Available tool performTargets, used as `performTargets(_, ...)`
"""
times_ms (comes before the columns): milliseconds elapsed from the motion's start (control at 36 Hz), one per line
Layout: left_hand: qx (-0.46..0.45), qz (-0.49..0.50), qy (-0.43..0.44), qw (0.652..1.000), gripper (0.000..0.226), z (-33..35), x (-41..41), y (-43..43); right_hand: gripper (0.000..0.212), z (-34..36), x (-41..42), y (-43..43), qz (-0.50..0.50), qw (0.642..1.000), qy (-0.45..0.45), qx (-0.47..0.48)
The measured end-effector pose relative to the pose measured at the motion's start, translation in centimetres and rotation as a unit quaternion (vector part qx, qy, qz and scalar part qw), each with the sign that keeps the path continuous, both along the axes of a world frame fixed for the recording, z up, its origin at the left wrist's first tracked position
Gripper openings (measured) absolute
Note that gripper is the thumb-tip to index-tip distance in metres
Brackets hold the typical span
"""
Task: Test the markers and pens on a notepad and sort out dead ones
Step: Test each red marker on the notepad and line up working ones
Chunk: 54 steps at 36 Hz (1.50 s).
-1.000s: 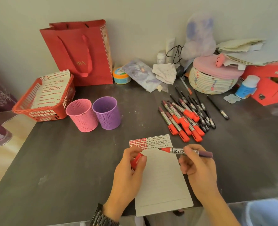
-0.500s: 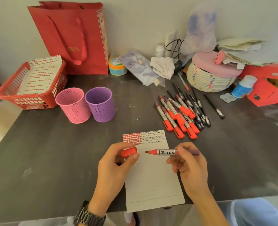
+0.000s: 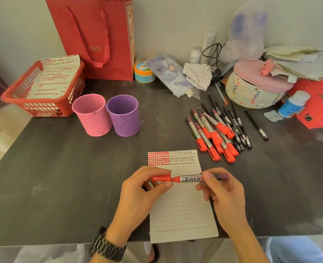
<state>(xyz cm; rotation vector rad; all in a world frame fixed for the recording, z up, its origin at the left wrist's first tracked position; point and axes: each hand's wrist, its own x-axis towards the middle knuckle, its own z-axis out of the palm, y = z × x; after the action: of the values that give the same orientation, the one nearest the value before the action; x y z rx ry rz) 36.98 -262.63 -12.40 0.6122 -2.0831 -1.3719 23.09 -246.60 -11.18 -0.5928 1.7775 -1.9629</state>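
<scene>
Now the marker (image 3: 191,178) lies sideways over the notepad (image 3: 181,209), left hand (image 3: 138,192) pinching its cap (image 3: 161,177), right hand (image 3: 225,196) gripping its back end.

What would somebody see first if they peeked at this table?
The left hand and the right hand hold a red marker over the notepad at the front. Farther back on the right lies a pile of markers and pens; on the left a pink cup and a purple cup stand side by side.
</scene>
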Motion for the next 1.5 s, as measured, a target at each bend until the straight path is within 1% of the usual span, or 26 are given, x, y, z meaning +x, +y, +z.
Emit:
performTargets(111, 0.005, -0.036, -0.011, 0.999, 0.028, 0.1, 0.0, 0.2, 0.026, 0.1, 0.1, -0.1, -0.004, 1.0, 0.002, 0.008)
performTargets(139, 0.003, -0.041, -0.014, 0.999, 0.029, 0.1, 0.0, 0.3, 0.024, 0.1, 0.2, -0.2, 0.004, 1.0, 0.008, 0.014)
performTargets(222, 0.013, -0.037, -0.004, 0.999, 0.026, 0.1, 0.1, 0.2, 0.007, 0.5, 0.3, -0.2, 0.039, 0.998, 0.032, 0.036)
performTargets(306, 0.028, -0.034, 0.002, 0.999, 0.025, 0.1, 0.3, -0.1, 0.002, 0.9, 0.0, 0.1, 0.073, 0.995, 0.047, 0.05)
performTargets(389, 0.046, -0.05, 0.0, 0.998, 0.027, 0.1, 0.3, -0.2, 0.009, 1.2, -0.3, 0.2, 0.089, 0.993, 0.046, 0.069)
performTargets(472, 0.056, -0.062, -0.004, 0.997, 0.025, 0.2, 0.3, -0.6, 0.01, 1.3, -0.5, 0.2, 0.118, 0.987, 0.059, 0.092)
performTargets(556, 0.061, -0.059, -0.007, 0.996, 0.022, 0.5, 0.3, -0.7, 0.006, 1.2, -0.4, 0.1, 0.146, 0.976, 0.089, 0.133)
performTargets(611, 0.069, -0.053, -0.004, 0.996, 0.022, 0.7, 0.4, -0.6, 0.009, 0.9, -0.1, -0.1, 0.156, 0.966, 0.124, 0.166)
performTargets(694, 0.105, -0.065, 0.004, 0.992, 0.036, 1.0, 0.4, -0.6, 0.015, 0.3, 0.3, -0.4, 0.147, 0.955, 0.169, 0.192)
performTargets(750, 0.132, -0.073, 0.009, 0.989, 0.047, 1.3, 0.5, -0.7, 0.014, 0.0, 0.6, -0.5, 0.127, 0.961, 0.171, 0.174)
performTargets(806, 0.173, -0.059, 0.029, 0.983, 0.048, 1.8, 0.5, -1.0, 0.022, 0.1, 0.8, -0.6, 0.109, 0.97, 0.152, 0.153)
performTargets(833, 0.199, -0.045, 0.049, 0.978, 0.046, 2.3, 0.4, -1.1, 0.027, 0.2, 0.8, -0.6, 0.101, 0.975, 0.135, 0.142)
performTargets(889, 0.271, -0.014, 0.096, 0.958, 0.042, 3.6, -0.2, -1.4, 0.028, 0.6, 0.9, -0.7, 0.088, 0.983, 0.104, 0.125)
performTargets(944, 0.356, 0.003, 0.152, 0.922, 0.038, 5.3, -1.1, -1.6, 0.027, 1.1, 1.3, -1.0, 0.08, 0.988, 0.078, 0.107)
performTargets(1028, 0.443, 0.009, 0.214, 0.87, 0.029, 7.7, -2.7, -1.4, 0.026, 1.6, 2.3, -1.5, 0.065, 0.995, 0.026, 0.072)
performTargets(1056, 0.472, -0.002, 0.239, 0.849, 0.031, 8.3, -3.3, -1.2, 0.025, 1.8, 2.7, -1.7, 0.06, 0.996, 0.015, 0.066)
performTargets(1111, 0.515, -0.033, 0.276, 0.811, 0.039, 9.2, -4.2, -0.8, 0.018, 2.3, 3.7, -2.2, 0.049, 0.996, 0.026, 0.067)
performTargets(1139, 0.528, -0.044, 0.285, 0.799, 0.043, 9.4, -4.6, -0.7, 0.016, 2.6, 4.2, -2.4, 0.041, 0.996, 0.036, 0.068)
performTargets(1167, 0.538, -0.052, 0.29, 0.79, 0.045, 9.7, -5.0, -0.6, 0.021, 2.7, 4.7, -2.4, 0.031, 0.996, 0.049, 0.065)
performTargets(1194, 0.547, -0.054, 0.29, 0.784, 0.047, 9.9, -5.3, -0.4, 0.026, 2.9, 5.1, -2.4, 0.019, 0.996, 0.06, 0.06)
performTargets(1222, 0.554, -0.052, 0.286, 0.78, 0.048, 10.1, -5.6, -0.2, 0.027, 3.0, 5.5, -2.4, 0.003, 0.996, 0.064, 0.056)
performTargets(1306, 0.56, -0.034, 0.26, 0.786, 0.051, 10.4, -6.3, 0.8, 0.011, 3.3, 6.5, -1.9, -0.044, 0.996, 0.051, 0.066)
performTargets(1333, 0.561, -0.028, 0.25, 0.789, 0.052, 10.3, -6.5, 1.2, 0.01, 3.2, 6.8, -1.6, -0.058, 0.994, 0.051, 0.073)
performTargets(1444, 0.572, -0.012, 0.213, 0.792, 0.055, 9.4, -6.6, 2.5, 0.011, 2.7, 8.3, -0.4, -0.097, 0.989, 0.039, 0.103)
performTargets(1500, 0.568, -0.005, 0.189, 0.801, 0.056, 9.0, -6.7, 3.0, 0.015, 2.2, 8.9, -0.1, -0.113, 0.988, 0.027, 0.106)
